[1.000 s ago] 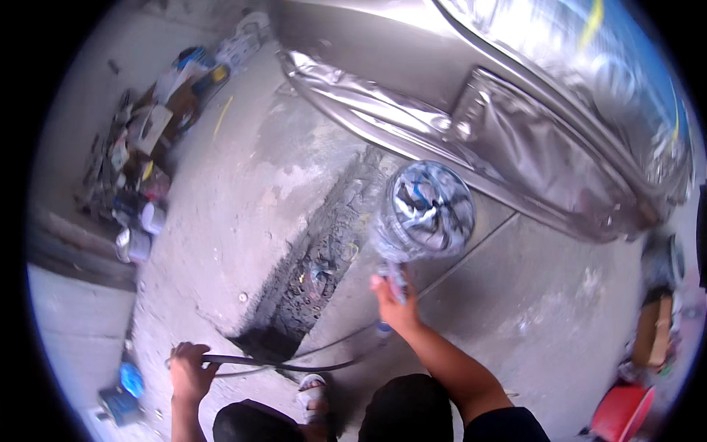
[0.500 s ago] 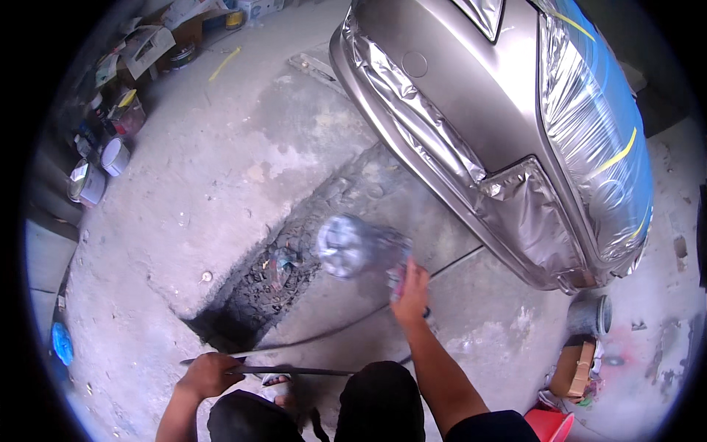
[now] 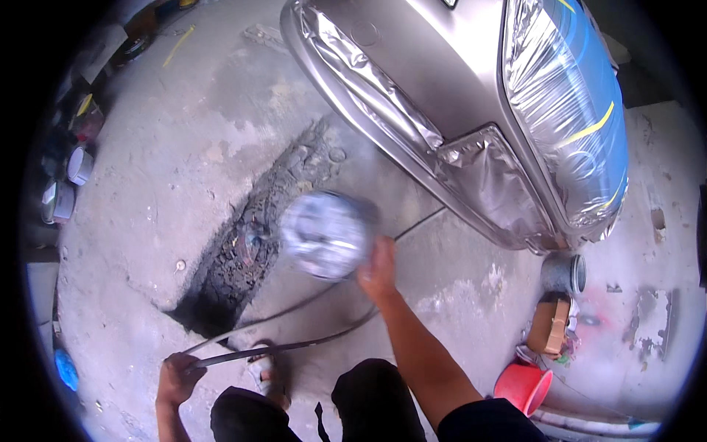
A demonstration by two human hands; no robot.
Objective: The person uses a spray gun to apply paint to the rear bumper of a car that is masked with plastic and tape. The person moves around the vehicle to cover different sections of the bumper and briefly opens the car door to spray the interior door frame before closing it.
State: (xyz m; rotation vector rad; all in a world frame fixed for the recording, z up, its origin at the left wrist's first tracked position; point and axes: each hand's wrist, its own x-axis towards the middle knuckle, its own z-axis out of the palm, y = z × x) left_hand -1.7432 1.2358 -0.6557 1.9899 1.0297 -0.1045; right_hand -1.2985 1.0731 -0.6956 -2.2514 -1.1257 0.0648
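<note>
My right hand is closed round a spray gun with a round silver cup, held above the floor before me. Motion smears the gun, and its grip is mostly hidden by my fingers. At lower left, my left hand grips a dark air hose, which curves in loops toward my right hand. Beyond the gun stands a car's bumper end, silver-brown, with crinkled silver-coated sheeting over its recesses. Blue film with yellow tape strips covers the body behind.
A rough pit is cut into the concrete floor ahead of my feet. Paint cans line the left side. At right are a grey bucket, a cardboard box and a red bucket.
My right hand has swung the spray gun left and nearer to me, its cup appearing larger. My left hand has shifted left with the hose. The view has moved, sliding the car up and left.
</note>
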